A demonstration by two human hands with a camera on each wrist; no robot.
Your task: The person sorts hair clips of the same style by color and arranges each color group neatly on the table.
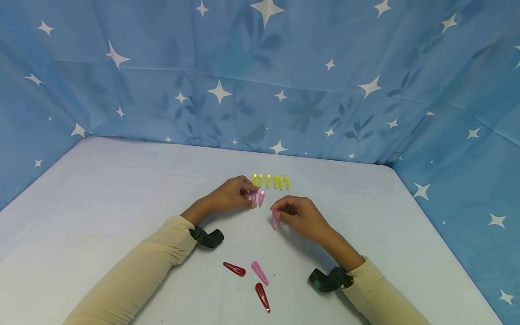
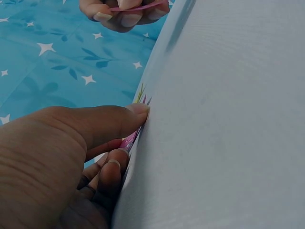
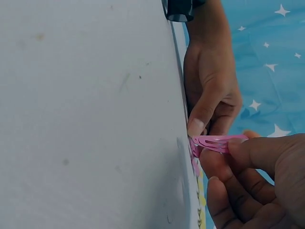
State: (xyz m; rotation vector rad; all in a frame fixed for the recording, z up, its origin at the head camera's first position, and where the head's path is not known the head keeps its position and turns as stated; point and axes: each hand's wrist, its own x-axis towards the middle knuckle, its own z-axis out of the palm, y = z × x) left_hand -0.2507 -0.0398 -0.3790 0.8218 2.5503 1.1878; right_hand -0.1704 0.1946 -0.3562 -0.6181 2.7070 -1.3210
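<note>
My left hand (image 1: 233, 195) is at a pink snap hair clip (image 1: 253, 196) on the table, thumb and fingertips at its two ends. In the left wrist view the thumb touches the cloth and partly hides that clip. Just right of it lies a second pink hair clip (image 1: 262, 198). My right hand (image 1: 298, 216) pinches another pink hair clip (image 3: 214, 142) between thumb and fingers, held a little above the table. Behind both hands, several yellow hair clips (image 1: 267, 181) stand side by side in a row.
Nearer me on the white-covered table (image 1: 122, 189) lie a pink hair clip (image 1: 260, 273) and two red ones, one red clip (image 1: 234, 269) to its left and another red clip (image 1: 262, 297) below. A blue star-patterned curtain (image 1: 243, 90) hangs behind the table.
</note>
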